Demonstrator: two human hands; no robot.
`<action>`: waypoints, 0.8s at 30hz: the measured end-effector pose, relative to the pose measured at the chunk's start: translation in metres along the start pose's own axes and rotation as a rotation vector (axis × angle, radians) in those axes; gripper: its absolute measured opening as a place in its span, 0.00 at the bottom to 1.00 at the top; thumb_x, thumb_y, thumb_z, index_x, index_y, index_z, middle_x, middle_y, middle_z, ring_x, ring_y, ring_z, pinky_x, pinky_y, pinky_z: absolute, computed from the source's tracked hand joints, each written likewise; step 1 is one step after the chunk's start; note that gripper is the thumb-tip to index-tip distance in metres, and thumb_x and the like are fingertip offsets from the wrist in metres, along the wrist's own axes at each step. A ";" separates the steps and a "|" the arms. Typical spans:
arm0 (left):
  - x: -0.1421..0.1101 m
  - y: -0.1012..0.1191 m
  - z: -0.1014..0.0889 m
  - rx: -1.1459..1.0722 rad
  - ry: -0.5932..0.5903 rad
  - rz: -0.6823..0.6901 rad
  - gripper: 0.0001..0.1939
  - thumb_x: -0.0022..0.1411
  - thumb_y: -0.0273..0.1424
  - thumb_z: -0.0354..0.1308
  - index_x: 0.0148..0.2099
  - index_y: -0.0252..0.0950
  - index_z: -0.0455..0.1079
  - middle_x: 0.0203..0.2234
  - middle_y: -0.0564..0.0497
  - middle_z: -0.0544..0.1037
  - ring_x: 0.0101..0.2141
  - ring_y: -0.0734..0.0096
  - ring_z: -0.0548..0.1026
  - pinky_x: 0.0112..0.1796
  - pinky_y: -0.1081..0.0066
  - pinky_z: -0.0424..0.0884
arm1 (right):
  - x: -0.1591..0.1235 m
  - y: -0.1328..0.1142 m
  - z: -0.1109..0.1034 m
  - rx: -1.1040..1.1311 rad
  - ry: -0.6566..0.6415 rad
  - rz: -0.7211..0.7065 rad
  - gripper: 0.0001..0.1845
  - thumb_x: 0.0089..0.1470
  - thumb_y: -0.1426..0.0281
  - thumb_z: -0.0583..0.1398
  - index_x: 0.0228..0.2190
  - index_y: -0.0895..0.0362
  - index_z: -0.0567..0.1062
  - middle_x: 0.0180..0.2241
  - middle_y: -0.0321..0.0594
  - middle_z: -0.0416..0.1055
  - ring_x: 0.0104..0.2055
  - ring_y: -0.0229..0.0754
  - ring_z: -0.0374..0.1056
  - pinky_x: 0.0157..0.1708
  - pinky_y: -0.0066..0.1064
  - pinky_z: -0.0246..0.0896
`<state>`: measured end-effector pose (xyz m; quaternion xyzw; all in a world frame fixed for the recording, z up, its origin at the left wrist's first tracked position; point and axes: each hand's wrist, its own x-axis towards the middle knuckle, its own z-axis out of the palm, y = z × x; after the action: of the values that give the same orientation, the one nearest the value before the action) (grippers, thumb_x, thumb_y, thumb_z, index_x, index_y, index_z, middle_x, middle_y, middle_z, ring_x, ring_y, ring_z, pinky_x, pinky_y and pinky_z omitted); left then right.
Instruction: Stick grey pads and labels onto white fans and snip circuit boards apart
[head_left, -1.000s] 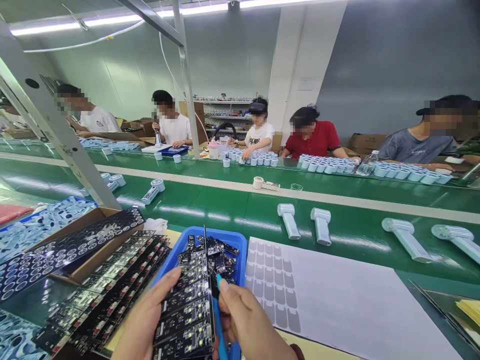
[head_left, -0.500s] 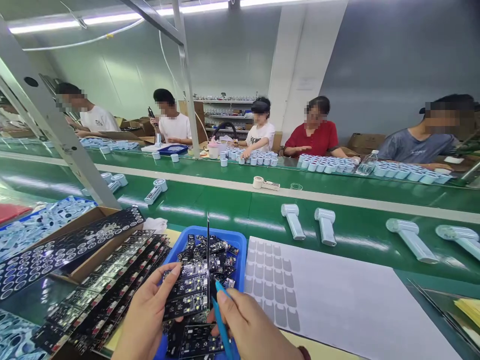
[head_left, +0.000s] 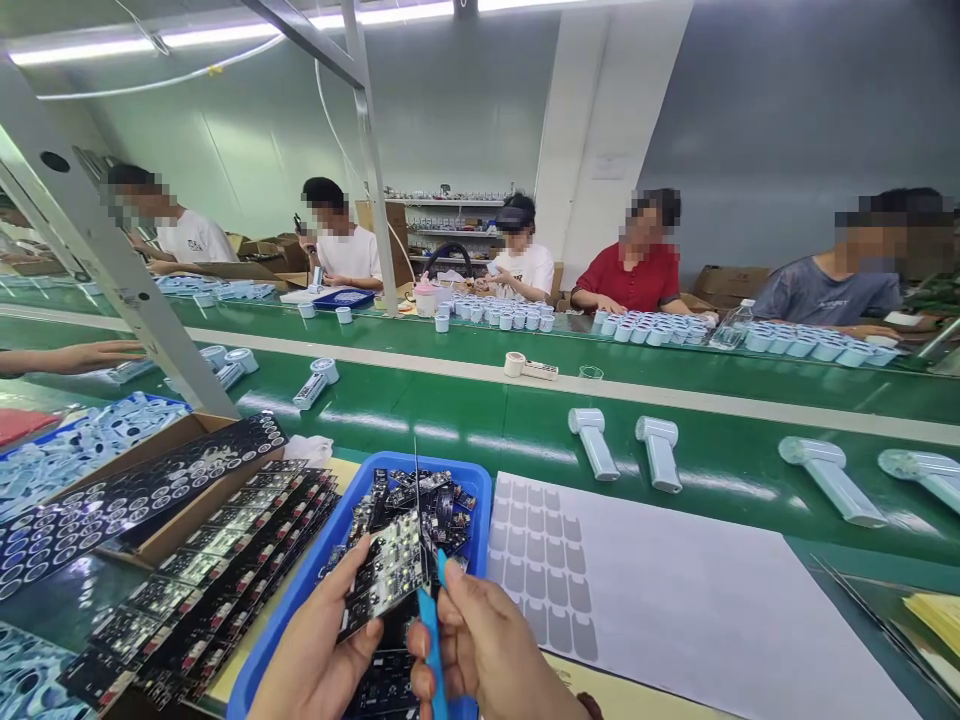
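Note:
My left hand (head_left: 319, 655) pinches a strip of black circuit boards (head_left: 386, 575) over a blue tray (head_left: 472, 480) that holds several small loose boards. My right hand (head_left: 487, 650) is closed around a tool with a blue handle (head_left: 429, 650); its thin metal blade (head_left: 418, 505) points up beside the strip's right edge. Both hands sit at the bottom middle of the view, close together.
Stacked black board panels (head_left: 217, 580) and an open cardboard box (head_left: 180, 510) lie to my left. A white sheet with grey pads (head_left: 660, 600) lies to my right. White handheld fans (head_left: 592, 440) ride the green conveyor (head_left: 465, 400). Several people work across the line; another person's arm (head_left: 71, 355) reaches in at left.
The strip in my left hand is shorter now; lower boards have come off into the tray. The fans on the belt have drifted right. An arm has appeared at far left.

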<state>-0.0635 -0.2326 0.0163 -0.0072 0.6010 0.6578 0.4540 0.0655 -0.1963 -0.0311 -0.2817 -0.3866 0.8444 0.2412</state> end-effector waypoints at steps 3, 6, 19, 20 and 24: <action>0.001 0.005 -0.004 0.008 -0.071 0.028 0.11 0.58 0.22 0.58 0.44 0.34 0.75 0.23 0.49 0.80 0.15 0.72 0.75 0.12 0.80 0.65 | -0.001 -0.007 -0.003 -0.213 0.103 -0.094 0.36 0.47 0.32 0.55 0.27 0.54 0.64 0.25 0.33 0.69 0.21 0.33 0.64 0.22 0.26 0.64; 0.002 0.008 -0.011 0.117 -0.174 0.169 0.21 0.56 0.29 0.64 0.52 0.35 0.70 0.17 0.50 0.77 0.15 0.68 0.75 0.12 0.80 0.66 | -0.009 -0.019 -0.007 -0.441 0.168 -0.102 0.34 0.53 0.35 0.52 0.31 0.55 0.69 0.29 0.37 0.71 0.25 0.37 0.68 0.28 0.30 0.67; 0.001 -0.004 -0.007 0.109 -0.111 0.385 0.20 0.52 0.30 0.68 0.47 0.37 0.68 0.13 0.56 0.75 0.15 0.70 0.75 0.17 0.80 0.71 | -0.034 -0.012 -0.001 -0.701 0.234 -0.178 0.37 0.55 0.34 0.46 0.26 0.54 0.70 0.24 0.38 0.70 0.24 0.40 0.67 0.29 0.33 0.61; 0.001 -0.004 -0.006 0.061 -0.094 0.319 0.16 0.55 0.26 0.65 0.46 0.37 0.69 0.15 0.56 0.75 0.14 0.73 0.75 0.16 0.81 0.71 | -0.033 -0.010 0.000 -0.626 0.223 -0.151 0.37 0.54 0.33 0.47 0.26 0.54 0.68 0.22 0.36 0.68 0.23 0.38 0.65 0.27 0.32 0.61; 0.000 -0.007 -0.001 -0.037 -0.033 0.078 0.12 0.60 0.19 0.57 0.45 0.33 0.72 0.22 0.52 0.78 0.16 0.76 0.76 0.17 0.82 0.71 | -0.025 -0.007 0.004 -0.157 0.144 -0.034 0.37 0.44 0.30 0.53 0.29 0.52 0.62 0.23 0.32 0.68 0.20 0.36 0.63 0.21 0.29 0.61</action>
<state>-0.0595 -0.2339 0.0104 0.0188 0.5809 0.6859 0.4379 0.0821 -0.2099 -0.0165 -0.3529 -0.4382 0.7848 0.2599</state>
